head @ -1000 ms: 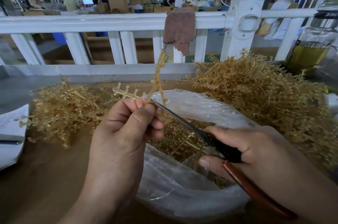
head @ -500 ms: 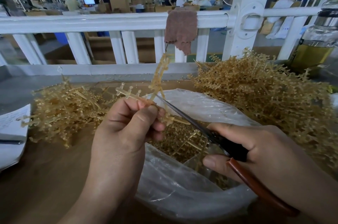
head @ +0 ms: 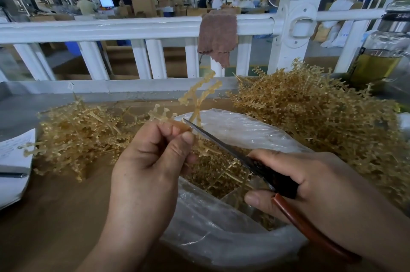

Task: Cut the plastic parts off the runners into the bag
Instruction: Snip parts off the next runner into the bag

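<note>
Just above the open plastic bag (head: 233,238) on the tabletop (head: 55,216), the left hand (head: 150,167) pinches a tan runner (head: 197,98) between curled thumb and fingers. The right hand (head: 321,187) grips red-handled snips (head: 221,140), whose tip meets the runner beside the left fingertips.

Amber branched runner (head: 198,103) upright over clear bag (head: 221,231), scissors (head: 275,179) tip at its base. Cut parts (head: 217,174) heaped inside, mouth open.
</note>
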{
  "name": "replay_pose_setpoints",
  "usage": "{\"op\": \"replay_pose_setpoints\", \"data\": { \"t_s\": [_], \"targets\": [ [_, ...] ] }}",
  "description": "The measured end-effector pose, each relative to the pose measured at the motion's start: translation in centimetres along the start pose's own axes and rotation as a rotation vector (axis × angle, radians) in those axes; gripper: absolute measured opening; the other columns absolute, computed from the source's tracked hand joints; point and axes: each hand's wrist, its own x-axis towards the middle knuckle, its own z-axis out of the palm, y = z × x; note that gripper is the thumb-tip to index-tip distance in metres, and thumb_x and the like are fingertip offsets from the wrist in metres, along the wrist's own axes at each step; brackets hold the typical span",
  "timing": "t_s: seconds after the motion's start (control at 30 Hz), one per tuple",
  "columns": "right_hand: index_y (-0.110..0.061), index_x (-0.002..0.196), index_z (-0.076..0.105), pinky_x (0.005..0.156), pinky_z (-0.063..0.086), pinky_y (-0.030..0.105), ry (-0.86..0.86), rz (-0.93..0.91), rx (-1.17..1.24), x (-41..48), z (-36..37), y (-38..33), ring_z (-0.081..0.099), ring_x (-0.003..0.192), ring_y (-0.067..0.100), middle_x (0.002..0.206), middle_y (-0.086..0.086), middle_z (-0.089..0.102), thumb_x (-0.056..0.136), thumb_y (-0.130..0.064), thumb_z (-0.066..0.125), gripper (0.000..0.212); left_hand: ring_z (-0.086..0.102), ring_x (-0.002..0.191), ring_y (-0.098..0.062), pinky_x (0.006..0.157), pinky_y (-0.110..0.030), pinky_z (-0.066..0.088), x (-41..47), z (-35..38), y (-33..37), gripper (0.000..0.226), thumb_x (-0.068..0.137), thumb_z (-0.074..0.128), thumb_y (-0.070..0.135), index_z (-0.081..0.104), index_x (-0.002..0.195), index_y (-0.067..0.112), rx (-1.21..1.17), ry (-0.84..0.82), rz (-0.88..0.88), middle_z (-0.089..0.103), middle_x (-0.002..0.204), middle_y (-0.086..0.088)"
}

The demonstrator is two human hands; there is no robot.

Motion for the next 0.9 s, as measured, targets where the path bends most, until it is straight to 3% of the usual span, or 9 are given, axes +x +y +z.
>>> {"op": "replay_pose_setpoints", "data": {
  "t_s": [0.23,0.37,0.43,0.6,0.73,0.9],
  "targets": [
    [-0.055,0.114,0.051,0.063,0.047,0.02,-0.018,-0.002,-0.013,0.07,-0.12,-0.22,0.059,0.069,-0.002,0.081,-0.02,0.061,0.07,-0.082,0.044,0.052,0.062,0.059,-0.011,0.055,-0.018,0.051,0.04,0.05,0.37,0.013,0.085,0.065,0.026,0.062,0.079,0.014,0.051,0.011,0.006,0.066,0.07,-0.001],
    [-0.054,0.113,0.048,0.067,0.048,0.021,0.017,0.019,-0.029,0.07,-0.01,-0.45,0.059,0.071,-0.005,0.084,-0.022,0.062,0.069,-0.082,0.044,0.052,0.062,0.06,-0.012,0.056,-0.019,0.052,0.05,-0.07,0.04,0.015,0.093,0.068,0.015,0.063,0.079,0.017,0.067,0.015,0.018,0.066,0.07,0.0],
    [-0.056,0.113,0.045,0.067,0.048,0.021,0.024,0.03,-0.032,0.03,0.05,-0.51,0.06,0.072,-0.007,0.086,-0.025,0.062,0.068,-0.083,0.043,0.053,0.062,0.06,-0.013,0.056,-0.019,0.052,0.07,-0.11,-0.07,0.015,0.091,0.07,0.018,0.063,0.078,0.02,0.086,0.028,0.025,0.066,0.07,0.0],
    [-0.069,0.099,0.043,0.069,0.051,0.021,0.022,0.058,-0.021,-0.02,0.28,-0.51,0.059,0.084,-0.007,0.096,-0.028,0.06,0.062,-0.087,0.038,0.041,0.065,0.062,-0.011,0.057,-0.019,0.053,-0.04,-0.13,0.05,0.01,0.088,0.064,0.03,0.063,0.077,0.031,0.21,0.073,0.059,0.068,0.071,0.005],
    [-0.079,0.095,0.036,0.075,0.049,0.017,0.028,0.059,-0.01,0.03,0.35,-0.52,0.058,0.087,-0.009,0.101,-0.032,0.057,0.06,-0.088,0.037,0.036,0.066,0.063,-0.01,0.057,-0.019,0.053,-0.17,-0.21,-0.06,0.013,0.092,0.07,0.03,0.063,0.082,0.028,0.291,0.098,0.086,0.07,0.072,0.006],
    [-0.07,0.1,0.044,0.076,0.045,0.012,0.007,0.047,0.027,0.13,0.42,-0.25,0.059,0.079,-0.009,0.09,-0.028,0.062,0.061,-0.088,0.041,0.043,0.066,0.067,-0.01,0.058,-0.018,0.052,-0.2,-0.3,-0.25,0.011,0.092,0.066,0.035,0.062,0.084,0.029,0.388,0.103,0.138,0.07,0.074,0.009]
  ]
}}
